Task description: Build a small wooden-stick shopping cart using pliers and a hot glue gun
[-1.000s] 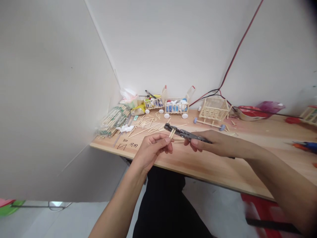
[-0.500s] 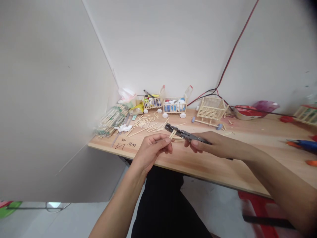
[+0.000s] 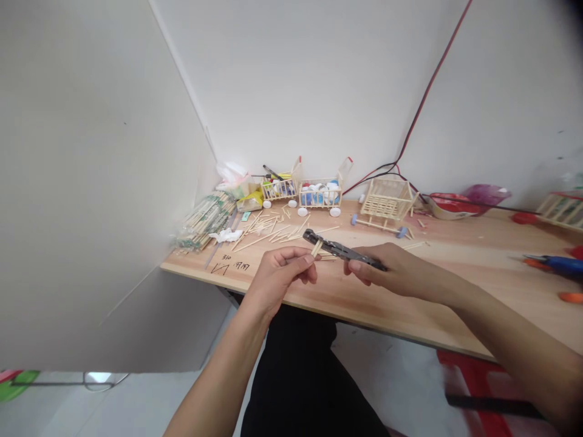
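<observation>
My left hand [image 3: 283,271] pinches a couple of short wooden sticks [image 3: 316,247] between thumb and fingers, above the front of the table. In my right hand [image 3: 395,267] is a pair of dark pliers [image 3: 337,247], fingers wrapped round the handles. The head of the pliers points left and meets the upper ends of the sticks; how tightly the jaws close on them cannot be made out. Below and behind the hands, several loose wooden sticks [image 3: 260,226] lie scattered on the wooden tabletop [image 3: 291,297].
Two small stick carts stand at the back, one with pens [image 3: 279,189], one with blue and white pieces [image 3: 319,195]. Right of them is a tilted stick cart [image 3: 387,203]. Bagged sticks [image 3: 204,221] lie left; a red-and-white bowl [image 3: 450,206] and a blue-handled tool [image 3: 562,265] lie right.
The handles of the pliers have come closer together in my right hand, and the tool's head has tilted slightly around the stick ends. My left hand stays almost in place.
</observation>
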### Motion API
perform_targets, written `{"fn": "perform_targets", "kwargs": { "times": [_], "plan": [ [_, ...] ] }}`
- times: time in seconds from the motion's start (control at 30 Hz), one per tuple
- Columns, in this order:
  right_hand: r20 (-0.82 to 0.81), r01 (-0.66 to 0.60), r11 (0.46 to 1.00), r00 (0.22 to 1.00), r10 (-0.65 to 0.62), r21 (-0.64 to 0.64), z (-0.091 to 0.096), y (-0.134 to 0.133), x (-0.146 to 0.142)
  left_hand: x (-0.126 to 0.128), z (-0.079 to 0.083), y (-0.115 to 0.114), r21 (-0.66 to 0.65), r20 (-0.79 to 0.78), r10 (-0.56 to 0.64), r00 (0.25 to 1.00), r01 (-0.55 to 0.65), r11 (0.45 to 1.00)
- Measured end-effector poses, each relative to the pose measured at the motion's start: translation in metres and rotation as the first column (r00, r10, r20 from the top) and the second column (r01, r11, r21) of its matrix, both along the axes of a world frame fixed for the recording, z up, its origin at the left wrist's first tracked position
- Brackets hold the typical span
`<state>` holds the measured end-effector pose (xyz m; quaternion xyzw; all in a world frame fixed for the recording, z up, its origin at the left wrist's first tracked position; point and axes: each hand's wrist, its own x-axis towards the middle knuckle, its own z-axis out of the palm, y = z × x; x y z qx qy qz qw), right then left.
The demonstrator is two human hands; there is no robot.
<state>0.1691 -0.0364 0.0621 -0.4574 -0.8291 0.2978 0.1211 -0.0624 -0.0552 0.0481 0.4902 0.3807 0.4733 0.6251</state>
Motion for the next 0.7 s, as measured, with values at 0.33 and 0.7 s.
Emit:
{"fn": "perform_targets", "kwargs": {
  "times": [0.33,0.7],
  "plan": [
    [0.081,0.069,0.976,0.993,-0.088,0.205,-0.003,-0.010,-0.007,-0.002,-0.005,-0.002,0.104,-0.112,0.051,0.992,-0.039,0.994],
    [0.151,0.031,0.891,0.982,-0.111,0.453,-0.012,-0.014,-0.011,-0.006,-0.010,-0.007,0.139,-0.128,0.078,0.989,-0.060,0.989]
  ]
}}
